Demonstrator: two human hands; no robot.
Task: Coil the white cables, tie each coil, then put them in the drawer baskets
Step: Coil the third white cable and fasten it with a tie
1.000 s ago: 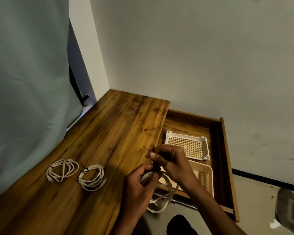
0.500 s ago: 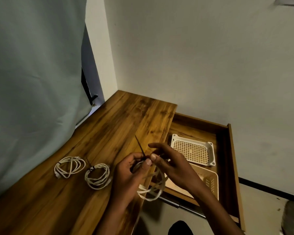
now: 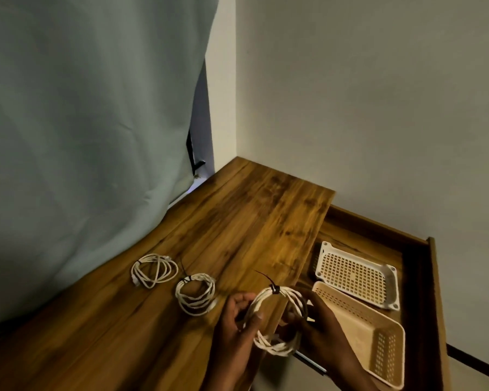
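Note:
Both hands hold a coiled white cable (image 3: 277, 347) above the desk's front right edge. A black tie (image 3: 273, 289) wraps its top, with the tail sticking up to the left. My left hand (image 3: 237, 323) grips the coil's left side; my right hand (image 3: 319, 328) grips its right side. A second coil (image 3: 196, 295) bound with a black tie lies on the desk left of my hands. Further left lies a looser white coil (image 3: 154, 270) with no tie visible. In the open drawer (image 3: 412, 266) sit a white basket (image 3: 357, 275) and a beige basket (image 3: 378, 334), both holding nothing.
The wooden desk (image 3: 237, 227) runs back into a wall corner. A pale curtain (image 3: 82, 122) hangs along its left side. The drawer's front panel stands at the right, with floor beyond it.
The tie now sits tight round the held coil. My right hand has left the tie's tail and grips the coil's right side. The camera view has shifted left and down.

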